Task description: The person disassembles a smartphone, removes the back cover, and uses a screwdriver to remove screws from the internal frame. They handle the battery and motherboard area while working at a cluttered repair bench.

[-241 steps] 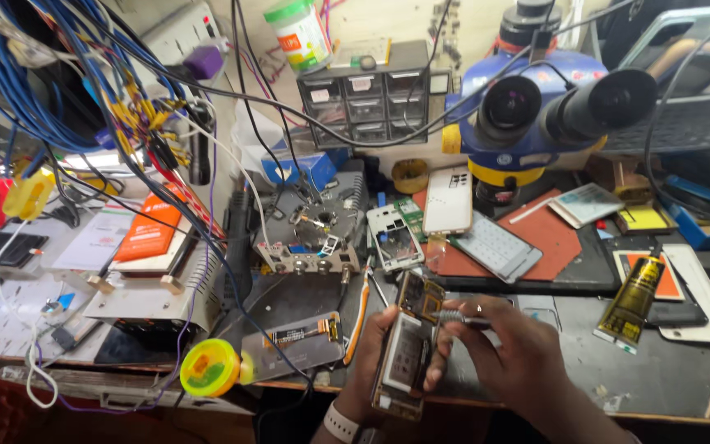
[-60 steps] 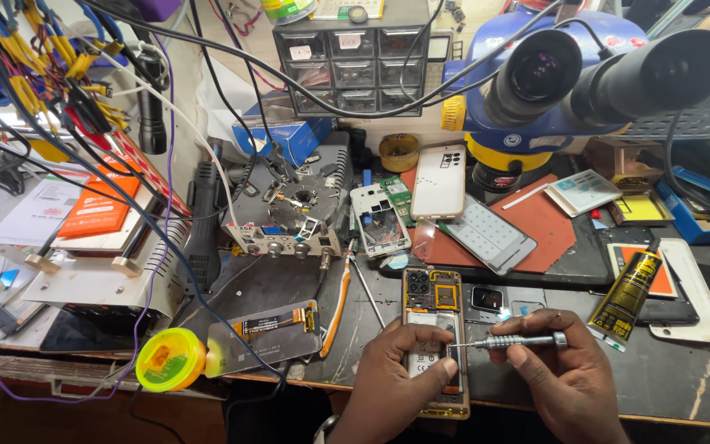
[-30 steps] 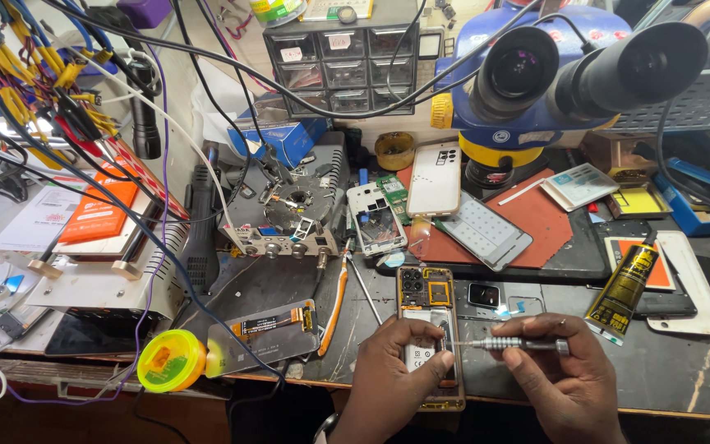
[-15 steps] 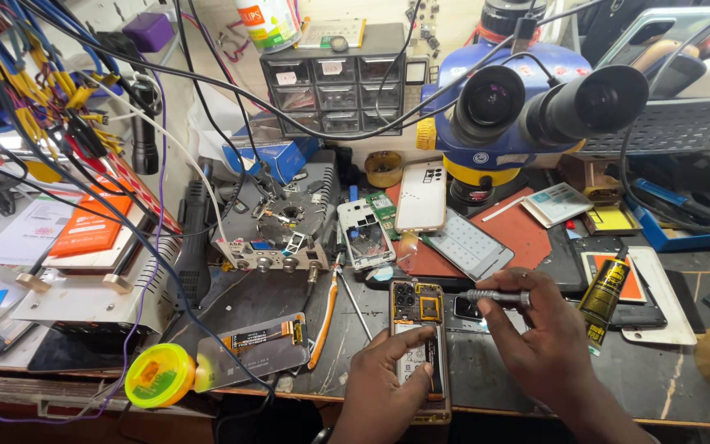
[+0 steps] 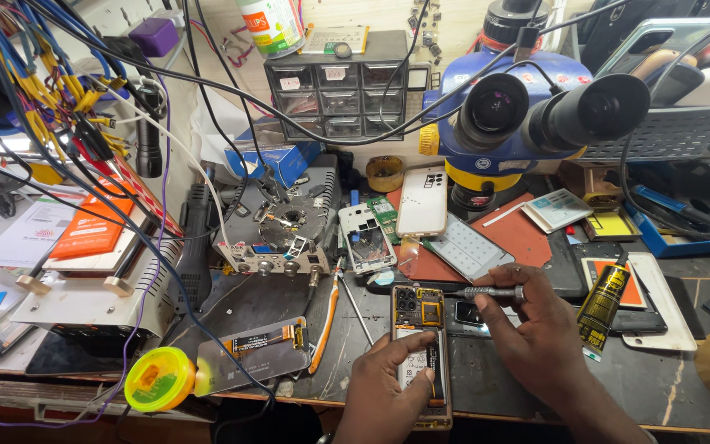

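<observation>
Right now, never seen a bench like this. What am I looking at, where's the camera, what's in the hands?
One view, from a camera on the person's head, looking down at a cluttered repair bench. The left hand steadies an opened phone with its back cover off, circuit boards showing. The right hand pinches a slim metal screwdriver in its grip, tip at the phone's upper edge. Behind sit a blue twin-eyepiece microscope, a grey small-parts drawer cabinet, a black-and-yellow glue tube, a white phone back cover and tangled blue and yellow cables.
</observation>
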